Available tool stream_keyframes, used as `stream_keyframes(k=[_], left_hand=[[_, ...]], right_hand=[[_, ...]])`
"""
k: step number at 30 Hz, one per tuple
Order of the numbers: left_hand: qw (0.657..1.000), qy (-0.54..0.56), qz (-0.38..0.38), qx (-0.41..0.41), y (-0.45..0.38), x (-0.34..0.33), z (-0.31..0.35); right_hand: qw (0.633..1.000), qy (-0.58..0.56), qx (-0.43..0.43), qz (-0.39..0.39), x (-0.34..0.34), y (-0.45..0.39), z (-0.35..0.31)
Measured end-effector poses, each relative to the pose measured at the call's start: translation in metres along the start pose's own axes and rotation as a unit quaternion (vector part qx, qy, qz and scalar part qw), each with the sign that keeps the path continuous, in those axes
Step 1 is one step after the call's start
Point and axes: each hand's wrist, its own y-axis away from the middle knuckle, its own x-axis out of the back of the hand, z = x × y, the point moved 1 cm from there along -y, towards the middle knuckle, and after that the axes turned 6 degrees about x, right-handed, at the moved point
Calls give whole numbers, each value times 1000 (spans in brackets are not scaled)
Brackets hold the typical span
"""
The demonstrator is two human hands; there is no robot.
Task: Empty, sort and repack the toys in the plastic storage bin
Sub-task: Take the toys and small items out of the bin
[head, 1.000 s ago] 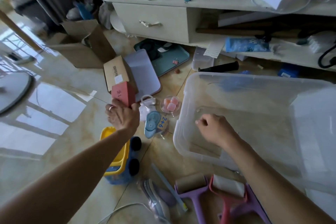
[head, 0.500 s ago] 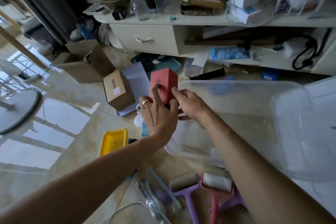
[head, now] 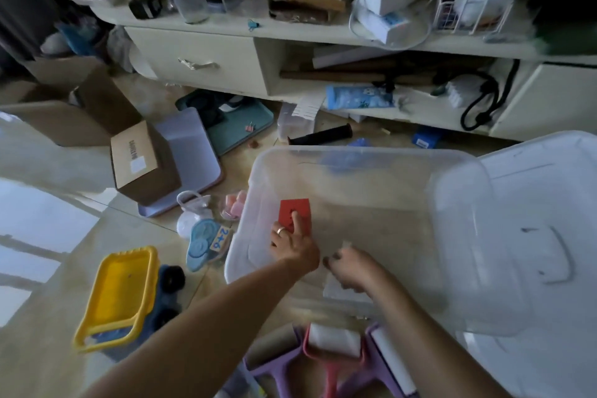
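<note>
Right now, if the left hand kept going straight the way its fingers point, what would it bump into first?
The left hand already touches the red cardboard box inside the clear plastic storage bin. Pushing on, it would probably shove that box toward the bin's far wall, though depth is hard to judge.

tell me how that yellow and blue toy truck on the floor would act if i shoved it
The toy truck stands on black wheels on smooth glossy tile, so it would probably roll rather than scrape. It looks like hollow plastic, likely light. Its tall yellow bed might make it tip if pushed high up.
</note>
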Motion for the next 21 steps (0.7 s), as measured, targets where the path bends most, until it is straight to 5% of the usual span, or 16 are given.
stream_keyframes(k=[7, 13, 21], left_hand=[[993, -106, 11, -54, -17, -9, 0], [924, -315, 58, -211, -15, -5, 2], [879, -405, 121, -219, -28, 1, -1]], right_hand=[[994, 105, 3, -29, -12, -12, 24], [976, 206, 1, -70, -8, -10, 25], [965, 232, -4, -123, -6, 6, 17]])
